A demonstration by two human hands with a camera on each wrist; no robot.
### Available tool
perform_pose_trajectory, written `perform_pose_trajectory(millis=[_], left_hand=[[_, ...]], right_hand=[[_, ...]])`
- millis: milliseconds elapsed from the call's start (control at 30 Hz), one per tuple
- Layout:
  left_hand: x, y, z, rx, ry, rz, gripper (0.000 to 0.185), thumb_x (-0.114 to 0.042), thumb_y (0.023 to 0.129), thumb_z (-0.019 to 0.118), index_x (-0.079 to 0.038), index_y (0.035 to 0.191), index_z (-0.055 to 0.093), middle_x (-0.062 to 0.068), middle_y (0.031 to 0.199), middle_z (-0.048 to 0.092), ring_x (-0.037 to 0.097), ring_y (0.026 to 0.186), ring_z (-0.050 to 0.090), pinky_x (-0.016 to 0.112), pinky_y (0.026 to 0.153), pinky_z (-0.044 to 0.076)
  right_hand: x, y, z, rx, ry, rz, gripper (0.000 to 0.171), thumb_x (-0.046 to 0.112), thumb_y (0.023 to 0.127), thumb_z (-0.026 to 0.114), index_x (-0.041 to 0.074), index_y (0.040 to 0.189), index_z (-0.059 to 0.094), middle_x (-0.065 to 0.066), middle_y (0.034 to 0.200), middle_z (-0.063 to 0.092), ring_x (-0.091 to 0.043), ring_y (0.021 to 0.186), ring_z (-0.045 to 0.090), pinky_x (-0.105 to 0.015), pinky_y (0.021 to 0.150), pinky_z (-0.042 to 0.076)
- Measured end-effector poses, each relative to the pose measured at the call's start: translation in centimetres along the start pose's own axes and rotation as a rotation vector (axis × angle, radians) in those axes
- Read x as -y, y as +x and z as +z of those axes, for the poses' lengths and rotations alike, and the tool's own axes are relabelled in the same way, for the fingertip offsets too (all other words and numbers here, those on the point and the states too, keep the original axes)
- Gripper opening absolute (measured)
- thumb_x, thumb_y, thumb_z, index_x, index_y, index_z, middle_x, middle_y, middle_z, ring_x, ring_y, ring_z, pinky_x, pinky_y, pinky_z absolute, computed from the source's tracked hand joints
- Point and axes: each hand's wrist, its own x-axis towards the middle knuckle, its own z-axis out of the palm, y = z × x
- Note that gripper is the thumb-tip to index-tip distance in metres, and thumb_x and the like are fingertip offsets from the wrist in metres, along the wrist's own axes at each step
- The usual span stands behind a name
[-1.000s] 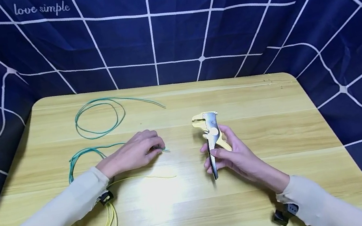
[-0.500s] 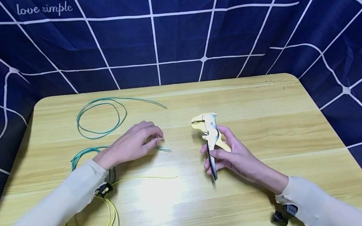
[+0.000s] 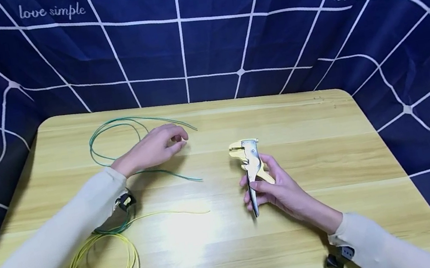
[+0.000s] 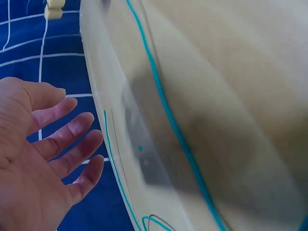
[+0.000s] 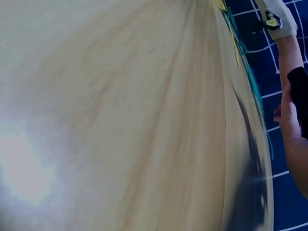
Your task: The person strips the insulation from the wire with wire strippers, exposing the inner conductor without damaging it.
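Observation:
My right hand (image 3: 286, 191) grips a wire stripper (image 3: 251, 154) with a pale yellow head and dark handle, held upright over the table's middle right. In the right wrist view only its black handle (image 5: 299, 98) shows at the edge. Nothing is held by my left hand (image 3: 154, 147), whose fingers are loosely bent above the table. It overlaps the far coil of green wire (image 3: 91, 147) in the head view. The left wrist view shows those spread fingers beside a green wire (image 4: 166, 103). A second green wire (image 3: 175, 175) runs out below the hand, its coil largely hidden by the arm.
A yellow wire coil (image 3: 134, 263) lies front left, its free end pointing right. The wooden table (image 3: 319, 145) ends at a dark blue curtain (image 3: 208, 40) with white lines, which also closes both sides. Small scraps lie near the back right corner.
My left hand has let go of the middle green wire's end and moved away across the table toward the far green coil. The right hand with the wire stripper stays nearly still.

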Motion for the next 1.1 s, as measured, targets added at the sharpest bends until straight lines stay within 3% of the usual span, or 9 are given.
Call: perform_pose_trajectory(millis=[167,533,800,1100], left_hand=[[0.7,1.2,-0.6,0.009,-0.007,-0.037,0.014,-0.01,0.104,0.072,-0.001,0.114,0.074,0.008,0.101,0.066,0.031,0.097,0.061,0.045,0.089,0.048],[1.8,3.0,-0.9,0.046,0.054,-0.097,0.024,-0.014,0.106,0.071,0.002,0.124,0.072,0.017,0.116,0.07,0.035,0.11,0.064,0.053,0.099,0.051],[2.7,4.2,-1.1,0.041,0.081,-0.147,0.036,-0.015,0.103,0.074,0.001,0.135,0.071,0.017,0.139,0.067,0.038,0.136,0.056,0.071,0.115,0.028],[3.6,5.2,-1.3,0.085,0.043,-0.167,0.035,-0.011,0.101,0.075,0.002,0.133,0.071,0.02,0.138,0.067,0.042,0.137,0.054,0.069,0.114,0.034]], right_hand=[[0.0,-0.3,-0.4,-0.017,-0.015,-0.004,0.076,-0.009,0.105,0.055,0.016,0.165,0.015,-0.025,0.121,0.066,-0.029,0.087,0.077,-0.052,0.078,0.065],[-0.6,-0.3,-0.7,-0.012,-0.005,-0.006,0.076,-0.009,0.105,0.056,0.013,0.165,0.015,-0.023,0.119,0.066,-0.03,0.086,0.076,-0.053,0.077,0.065],[-0.5,-0.2,-0.7,-0.019,-0.012,-0.005,0.074,-0.007,0.106,0.057,0.014,0.165,0.016,-0.025,0.119,0.066,-0.029,0.086,0.076,-0.054,0.076,0.065],[-0.6,0.1,-0.5,-0.025,-0.024,0.005,0.075,-0.008,0.105,0.058,0.013,0.165,0.017,-0.024,0.12,0.066,-0.03,0.086,0.076,-0.052,0.076,0.065]])
